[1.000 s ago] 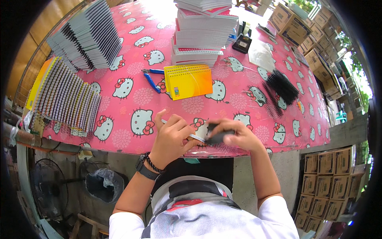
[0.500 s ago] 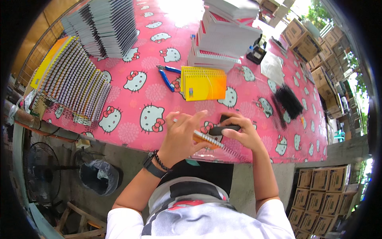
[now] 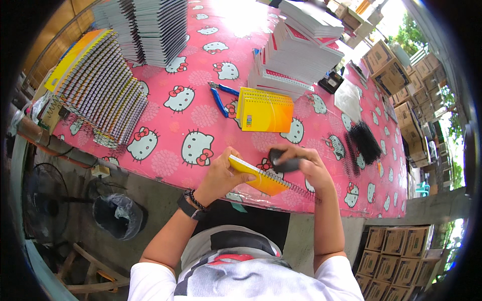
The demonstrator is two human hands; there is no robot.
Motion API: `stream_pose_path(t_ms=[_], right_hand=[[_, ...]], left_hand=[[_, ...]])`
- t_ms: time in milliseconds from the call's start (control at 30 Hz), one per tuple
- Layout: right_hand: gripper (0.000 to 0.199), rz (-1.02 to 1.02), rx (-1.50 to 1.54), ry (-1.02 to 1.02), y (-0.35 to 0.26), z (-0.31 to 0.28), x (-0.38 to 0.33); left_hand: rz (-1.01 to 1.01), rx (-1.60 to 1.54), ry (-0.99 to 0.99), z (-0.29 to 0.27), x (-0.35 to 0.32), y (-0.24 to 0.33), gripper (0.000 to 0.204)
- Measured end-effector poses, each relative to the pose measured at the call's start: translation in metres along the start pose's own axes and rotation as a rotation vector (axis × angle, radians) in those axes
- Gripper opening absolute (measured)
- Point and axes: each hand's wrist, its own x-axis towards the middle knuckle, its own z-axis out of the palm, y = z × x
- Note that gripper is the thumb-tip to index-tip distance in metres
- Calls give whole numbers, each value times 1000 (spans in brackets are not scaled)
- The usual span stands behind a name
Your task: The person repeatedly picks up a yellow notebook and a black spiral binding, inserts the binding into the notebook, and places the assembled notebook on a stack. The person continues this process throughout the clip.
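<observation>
My left hand (image 3: 224, 173) is closed on a yellow-orange notebook (image 3: 266, 183), thumb on its cover, near the table's front edge. A thin dark spiral coil (image 3: 305, 192) runs along the notebook's bound edge and sticks out past its right end, under my right wrist. My right hand (image 3: 310, 163) grips a dark, rounded tool (image 3: 285, 164) just above the coil; its exact kind does not show. Beyond my hands lie a small stack of yellow notebooks (image 3: 266, 111) with punched holes and blue-handled cutting pliers (image 3: 220, 100).
Coil-bound notebooks (image 3: 100, 85) and a taller notebook stack (image 3: 160, 32) stand at the left. White page blocks (image 3: 296, 55) rise at the back. Loose black coils (image 3: 365, 143) lie at the right. A bin (image 3: 120, 215) and cartons (image 3: 394, 256) are on the floor.
The notebook in my left hand has tilted so its yellow-orange cover shows more. My left fingers have closed around it. The dark tool has turned in my right hand. The whole view has shifted slightly.
</observation>
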Motion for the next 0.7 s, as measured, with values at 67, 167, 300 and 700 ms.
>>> stream_pose_path(t_ms=[67,167,300,700], right_hand=[[55,-124,219,-161,4,8,3],[66,273,-323,40,9,0,7],[47,82,-112,-87,10,0,8],[41,99,-245,72,31,-5,9]], left_hand=[[19,-26,-18,-1,-1,-2,41],[78,-12,-34,-2,-1,-1,40],[141,144,15,-3,2,5,40],[158,125,-59,0,0,4,41]])
